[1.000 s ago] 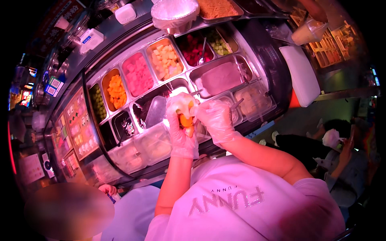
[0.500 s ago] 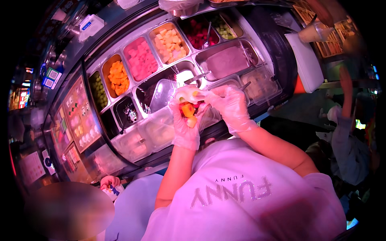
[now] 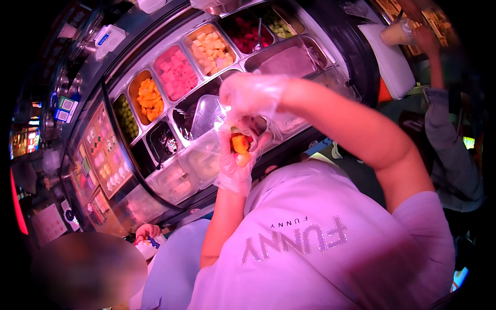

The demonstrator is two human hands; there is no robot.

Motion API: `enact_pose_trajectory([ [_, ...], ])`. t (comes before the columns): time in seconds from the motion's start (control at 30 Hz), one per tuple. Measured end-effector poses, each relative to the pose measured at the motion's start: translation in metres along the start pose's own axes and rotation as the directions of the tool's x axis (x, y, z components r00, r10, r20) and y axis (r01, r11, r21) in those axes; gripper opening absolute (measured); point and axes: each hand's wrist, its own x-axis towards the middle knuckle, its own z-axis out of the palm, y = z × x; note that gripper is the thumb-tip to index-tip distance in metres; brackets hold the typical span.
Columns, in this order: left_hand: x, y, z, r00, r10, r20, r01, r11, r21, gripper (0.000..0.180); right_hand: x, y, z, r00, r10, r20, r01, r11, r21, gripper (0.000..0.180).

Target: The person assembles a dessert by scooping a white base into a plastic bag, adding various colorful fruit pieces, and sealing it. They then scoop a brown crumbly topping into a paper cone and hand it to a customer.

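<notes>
My left hand [image 3: 232,173], in a clear plastic glove, is closed around a fruit-filled wrap. Orange and pale fruit pieces [image 3: 241,145] show between its thumb and fingers, with something dark red beside them. Over the top of it bends my right hand [image 3: 253,94], also gloved, back upward and fingers curled down; its fingertips and whatever they hold are hidden. Beneath both hands lie metal pans of cut fruit: orange cubes [image 3: 150,99], pink cubes [image 3: 176,72] and pale yellow cubes [image 3: 211,50]. A clear lid [image 3: 206,116] tilts in a dark pan beside my left hand.
Farther pans hold dark red fruit [image 3: 249,37] and a smooth greyish-pink filling [image 3: 287,62]. Clear covers [image 3: 201,163] line the near edge. A tray of small pieces [image 3: 108,155] stands left. Another person's hand [image 3: 146,232] is at lower left; a person at right holds a cup [image 3: 397,32].
My right hand has swung left and up over the wrap, its elbow raised, and now covers the white top that showed before. The left hand keeps its hold.
</notes>
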Motion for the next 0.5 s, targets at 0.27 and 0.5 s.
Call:
enact_pose_trajectory([
  [0.27,-0.022,0.009,-0.008,0.997,-0.079,0.007,0.079,0.972,-0.219,0.071,0.029,-0.006,-0.006,0.986,-0.160,0.042,0.158,0.836,-0.526,0.036],
  [0.5,-0.012,0.012,-0.011,0.988,-0.095,-0.118,0.097,0.995,0.006,0.063,0.001,0.069,0.049,0.957,-0.191,-0.217,0.285,0.755,0.591,0.054],
])
